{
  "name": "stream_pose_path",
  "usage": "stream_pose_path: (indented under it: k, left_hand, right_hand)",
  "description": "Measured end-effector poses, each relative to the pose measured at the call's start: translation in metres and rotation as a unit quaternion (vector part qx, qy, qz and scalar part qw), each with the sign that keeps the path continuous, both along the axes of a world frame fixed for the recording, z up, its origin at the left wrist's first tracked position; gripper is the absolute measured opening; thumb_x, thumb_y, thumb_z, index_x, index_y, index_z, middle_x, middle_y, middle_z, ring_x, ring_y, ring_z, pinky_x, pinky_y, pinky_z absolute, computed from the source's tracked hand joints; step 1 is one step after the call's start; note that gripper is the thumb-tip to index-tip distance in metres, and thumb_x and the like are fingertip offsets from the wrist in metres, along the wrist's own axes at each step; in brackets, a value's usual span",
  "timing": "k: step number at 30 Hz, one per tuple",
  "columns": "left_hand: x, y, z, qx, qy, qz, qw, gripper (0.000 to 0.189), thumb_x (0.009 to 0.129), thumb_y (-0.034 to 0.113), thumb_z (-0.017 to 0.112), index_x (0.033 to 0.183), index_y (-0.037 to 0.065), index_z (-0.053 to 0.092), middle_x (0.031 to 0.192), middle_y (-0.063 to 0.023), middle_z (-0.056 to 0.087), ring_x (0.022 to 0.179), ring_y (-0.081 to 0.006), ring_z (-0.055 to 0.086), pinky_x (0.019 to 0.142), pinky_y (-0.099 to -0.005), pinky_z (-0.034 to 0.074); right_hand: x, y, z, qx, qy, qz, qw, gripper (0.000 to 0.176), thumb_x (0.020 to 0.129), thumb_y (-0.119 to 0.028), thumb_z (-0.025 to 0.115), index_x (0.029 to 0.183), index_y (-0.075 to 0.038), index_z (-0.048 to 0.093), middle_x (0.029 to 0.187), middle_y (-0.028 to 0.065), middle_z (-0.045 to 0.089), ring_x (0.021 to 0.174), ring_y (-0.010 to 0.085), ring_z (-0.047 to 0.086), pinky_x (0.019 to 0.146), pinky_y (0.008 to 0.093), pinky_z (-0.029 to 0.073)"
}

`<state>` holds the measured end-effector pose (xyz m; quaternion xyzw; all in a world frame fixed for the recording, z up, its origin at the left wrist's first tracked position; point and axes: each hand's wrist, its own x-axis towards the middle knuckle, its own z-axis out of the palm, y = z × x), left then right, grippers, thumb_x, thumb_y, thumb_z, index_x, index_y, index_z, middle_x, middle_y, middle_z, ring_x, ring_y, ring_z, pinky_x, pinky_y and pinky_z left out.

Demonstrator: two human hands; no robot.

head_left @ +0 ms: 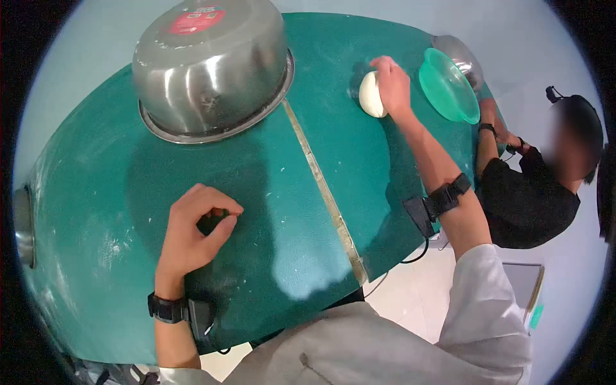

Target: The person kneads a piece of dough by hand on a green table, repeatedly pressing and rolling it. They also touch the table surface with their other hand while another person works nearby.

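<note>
At the far left edge of the green table [96, 212] a sliver of a metal rim [22, 224] can be seen, too cropped to be identified. The left hand [196, 224] is rested on the table top near the front edge, with the fingers curled inward and the tips of thumb and forefinger brought together; whether anything is pinched between them cannot be told. A black wristband [168, 309] with a small device is worn on that wrist. Beyond the hand, well apart from it, a large steel bowl [212, 70] is set upside down on the table, a red label showing on its base. To its right a pale seam strip [321, 186] is run across the table top from back to front. Past the seam, at the far side of the table, a white dough ball [370, 95] is lying on the surface, and the right hand [393, 83] is cupped against its right side, fingers curved over it and pressed onto it. A black strap [446, 196] is worn on that forearm. Just right of the hand a green plastic bowl [449, 86] is tilted on its side, with a second steel bowl [459, 54] partly hidden behind it. At the far right another person [532, 192] in black is seated beside the table.
</note>
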<state>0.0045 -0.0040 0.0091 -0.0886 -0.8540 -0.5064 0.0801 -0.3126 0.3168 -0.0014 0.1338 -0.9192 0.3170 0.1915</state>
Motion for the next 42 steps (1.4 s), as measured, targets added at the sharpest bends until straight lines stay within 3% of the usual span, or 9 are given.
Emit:
stream_pose_path:
  k: [4, 8, 11, 17, 21, 25, 28, 32, 42]
  left_hand:
    - [-0.002, -0.001, -0.004, 0.006, 0.017, -0.006, 1.0, 0.015, 0.078, 0.001, 0.072, 0.092, 0.007, 0.072, 0.087, -0.0037, 0.069, 0.078, -0.0188, 0.059, 0.068, -0.0303, 0.046]
    - [-0.001, -0.001, -0.005, 0.029, 0.011, -0.002, 1.0, 0.014, 0.08, 0.001, 0.072, 0.093, 0.006, 0.072, 0.086, -0.0031, 0.069, 0.077, -0.0179, 0.058, 0.068, -0.0301, 0.046]
    - [-0.001, -0.001, -0.006, 0.014, 0.028, -0.002, 1.0, 0.014, 0.081, 0.002, 0.072, 0.094, 0.007, 0.072, 0.085, -0.0028, 0.069, 0.076, -0.0175, 0.058, 0.067, -0.0299, 0.046]
    - [-0.001, -0.001, -0.008, 0.0, 0.031, -0.001, 1.0, 0.011, 0.083, 0.002, 0.071, 0.093, 0.007, 0.072, 0.085, -0.0033, 0.069, 0.076, -0.0174, 0.058, 0.066, -0.0297, 0.046]
    - [0.001, -0.002, -0.008, 0.019, 0.005, 0.009, 1.0, 0.011, 0.083, 0.003, 0.071, 0.094, 0.007, 0.072, 0.084, -0.0036, 0.069, 0.075, -0.0181, 0.058, 0.066, -0.03, 0.047]
    - [-0.002, 0.0, -0.006, 0.009, 0.029, 0.002, 1.0, 0.012, 0.082, 0.002, 0.071, 0.093, 0.006, 0.072, 0.083, -0.004, 0.068, 0.075, -0.0189, 0.058, 0.066, -0.0305, 0.047]
    - [-0.002, 0.001, -0.004, 0.011, 0.018, 0.004, 1.0, 0.012, 0.082, 0.001, 0.071, 0.093, 0.006, 0.072, 0.083, -0.0043, 0.068, 0.076, -0.0192, 0.059, 0.066, -0.0306, 0.047]
    - [-0.003, 0.0, -0.006, 0.003, 0.019, 0.001, 1.0, 0.013, 0.08, 0.0, 0.071, 0.091, 0.006, 0.072, 0.084, -0.0041, 0.069, 0.078, -0.0194, 0.059, 0.067, -0.0308, 0.047]
    - [0.002, -0.001, -0.007, -0.003, -0.002, 0.01, 1.0, 0.013, 0.082, 0.0, 0.07, 0.092, 0.006, 0.072, 0.087, -0.0027, 0.069, 0.08, -0.0163, 0.058, 0.071, -0.0297, 0.046]
  right_hand:
    - [0.007, 0.014, -0.001, 0.047, -0.011, 0.102, 0.994, 0.042, 0.103, -0.035, 0.043, 0.114, -0.006, 0.071, 0.109, 0.015, 0.07, 0.1, 0.0238, 0.065, 0.09, 0.0344, 0.048]
    - [0.048, 0.017, 0.011, -0.19, -0.124, 0.117, 0.967, 0.032, 0.1, -0.034, 0.061, 0.104, -0.004, 0.073, 0.098, 0.0088, 0.072, 0.089, 0.0124, 0.063, 0.084, 0.0286, 0.049]
    - [0.075, 0.021, 0.04, 0.041, 0.107, 0.152, 0.982, 0.029, 0.09, -0.033, 0.073, 0.08, -0.006, 0.072, 0.082, 0.0098, 0.07, 0.075, 0.0256, 0.069, 0.068, 0.0366, 0.053]
    - [0.151, 0.02, 0.067, 0.269, 0.024, 0.266, 0.925, 0.021, 0.091, -0.032, 0.07, 0.086, -0.012, 0.072, 0.086, 0.0065, 0.07, 0.077, 0.0297, 0.069, 0.066, 0.0406, 0.055]
    - [0.156, 0.022, 0.057, 0.146, 0.05, 0.437, 0.886, 0.014, 0.09, -0.021, 0.071, 0.092, -0.008, 0.075, 0.089, 0.0072, 0.072, 0.086, 0.031, 0.07, 0.078, 0.0404, 0.056]
    - [0.17, 0.01, 0.051, 0.129, 0.016, 0.507, 0.852, 0.017, 0.086, -0.023, 0.076, 0.079, -0.008, 0.074, 0.076, 0.0047, 0.071, 0.075, 0.0244, 0.071, 0.068, 0.0366, 0.057]
    - [0.167, -0.012, 0.046, 0.268, 0.047, 0.445, 0.853, 0.021, 0.088, -0.024, 0.075, 0.073, -0.01, 0.071, 0.071, 0.0036, 0.069, 0.067, 0.0206, 0.069, 0.062, 0.035, 0.055]
    - [0.128, -0.039, 0.025, 0.172, 0.009, 0.353, 0.919, 0.021, 0.096, -0.022, 0.066, 0.083, -0.008, 0.074, 0.07, 0.0077, 0.069, 0.065, 0.0218, 0.07, 0.06, 0.0358, 0.054]
    - [0.088, -0.016, 0.001, 0.027, 0.083, 0.153, 0.984, 0.031, 0.106, -0.024, 0.051, 0.1, -0.001, 0.072, 0.082, 0.0088, 0.075, 0.075, 0.0226, 0.074, 0.071, 0.0326, 0.056]
